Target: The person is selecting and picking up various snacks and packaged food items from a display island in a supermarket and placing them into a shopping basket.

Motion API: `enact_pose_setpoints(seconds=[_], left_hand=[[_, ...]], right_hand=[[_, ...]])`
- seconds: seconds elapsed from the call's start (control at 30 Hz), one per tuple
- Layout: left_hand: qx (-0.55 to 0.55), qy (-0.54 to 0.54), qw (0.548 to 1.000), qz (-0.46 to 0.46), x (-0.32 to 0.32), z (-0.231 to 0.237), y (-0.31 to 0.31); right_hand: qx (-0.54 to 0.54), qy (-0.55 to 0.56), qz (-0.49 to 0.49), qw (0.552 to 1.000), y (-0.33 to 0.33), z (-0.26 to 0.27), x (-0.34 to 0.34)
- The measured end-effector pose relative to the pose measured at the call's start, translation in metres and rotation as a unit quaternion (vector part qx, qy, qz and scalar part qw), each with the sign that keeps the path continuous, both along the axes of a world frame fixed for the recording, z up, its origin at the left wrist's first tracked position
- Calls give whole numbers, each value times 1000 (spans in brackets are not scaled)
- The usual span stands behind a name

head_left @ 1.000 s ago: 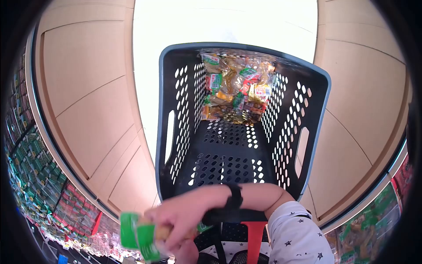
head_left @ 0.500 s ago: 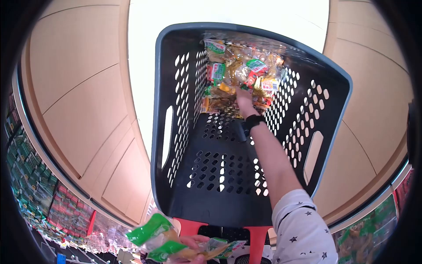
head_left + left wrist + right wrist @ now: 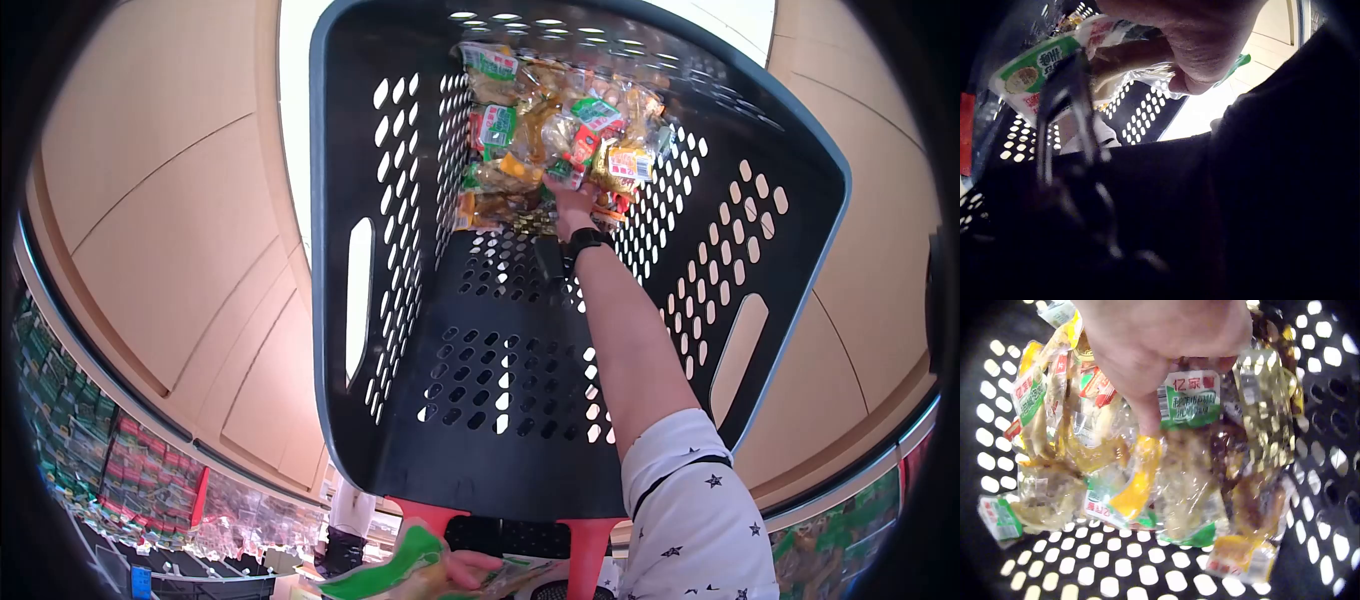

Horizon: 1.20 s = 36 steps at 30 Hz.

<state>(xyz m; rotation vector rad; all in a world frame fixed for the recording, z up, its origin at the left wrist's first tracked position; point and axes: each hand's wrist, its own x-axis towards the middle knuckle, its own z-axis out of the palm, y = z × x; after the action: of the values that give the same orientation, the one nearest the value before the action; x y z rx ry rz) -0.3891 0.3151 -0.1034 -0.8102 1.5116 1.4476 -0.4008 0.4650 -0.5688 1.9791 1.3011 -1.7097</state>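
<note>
A dark plastic basket [image 3: 480, 470] with perforated walls fills the middle of the head view. At its far end, clear food packets [image 3: 500, 125] with green, red and yellow labels are heaped. My right hand [image 3: 572, 205] reaches deep into the basket, a black band on its wrist. In the right wrist view its thumb lies by the top of a clear packet [image 3: 1188, 462] with a green-and-white label, fingers curled at its upper edge. Low in the head view, my left hand [image 3: 470, 568] holds clear packets [image 3: 400, 568] with green ends; the left wrist view shows a green-and-white label [image 3: 1041, 69].
Red supports [image 3: 590, 550] stand at the basket's near end. Beige panels [image 3: 160, 220] curve along both sides. Shelves of packaged goods [image 3: 60, 400] line the lower left, and more packets [image 3: 830, 540] show at the lower right. A person's leg [image 3: 350, 508] is behind the left hand.
My right hand has gone from beside the left hand to the heaped packets at the basket's far end. My left hand keeps its packets low in view. The basket fills more of the head view.
</note>
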Motion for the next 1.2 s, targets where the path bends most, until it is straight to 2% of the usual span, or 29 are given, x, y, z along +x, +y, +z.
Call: enact_pose_setpoints(seconds=[0.07,0.23,0.3,0.33,0.4,0.57,0.63,0.67,0.7,0.77,0.8,0.83,0.9,0.93,0.97,1.03,1.07,1.1,1.17,1.2], left_hand=[[-4,-5,1000,-17,3,-3,-2],[-15,-18,998,-61,10,-8,-5],[-19,-23,996,-78,12,-6,-3],[-21,-25,996,-87,12,-4,-3],[-24,-27,994,-103,13,-1,-1],[-30,-25,989,-141,12,8,3],[-32,-30,987,-155,12,11,4],[-34,-33,986,-163,12,12,4],[-35,-35,984,-170,12,13,4],[-37,-40,981,-184,13,13,4],[-40,-42,980,-191,11,14,4],[-42,-44,978,-197,10,18,9],[-24,-7,983,-182,9,17,10],[-6,31,985,-167,8,16,10],[-7,31,985,-167,9,16,10],[-20,30,991,-132,11,16,10],[-20,30,991,-131,11,16,10],[-22,26,991,-131,10,15,10],[-26,19,991,-130,11,14,11],[-27,14,991,-131,10,13,11]], right_hand=[[-16,19,8,1000,3,-29,18],[-69,89,26,993,12,-32,28],[-116,-15,87,989,16,-27,21],[-117,-15,85,989,12,-37,27],[-36,91,25,995,3,-50,34],[-34,145,-42,988,-14,-30,45],[-49,187,89,977,-14,-10,48],[11,227,187,956,-14,2,48],[12,227,187,956,-12,3,48],[33,267,432,861,-11,5,47],[64,312,413,853,-13,5,46],[63,312,414,853,-12,5,45],[276,218,461,815,-4,4,45],[270,161,470,825,1,-1,40],[269,161,470,825,8,-4,36],[285,101,573,762,21,-4,24],[248,132,554,783,25,-3,14],[247,132,555,783,28,-1,2],[214,185,636,718,31,5,-23],[248,214,650,685,32,12,-33]])
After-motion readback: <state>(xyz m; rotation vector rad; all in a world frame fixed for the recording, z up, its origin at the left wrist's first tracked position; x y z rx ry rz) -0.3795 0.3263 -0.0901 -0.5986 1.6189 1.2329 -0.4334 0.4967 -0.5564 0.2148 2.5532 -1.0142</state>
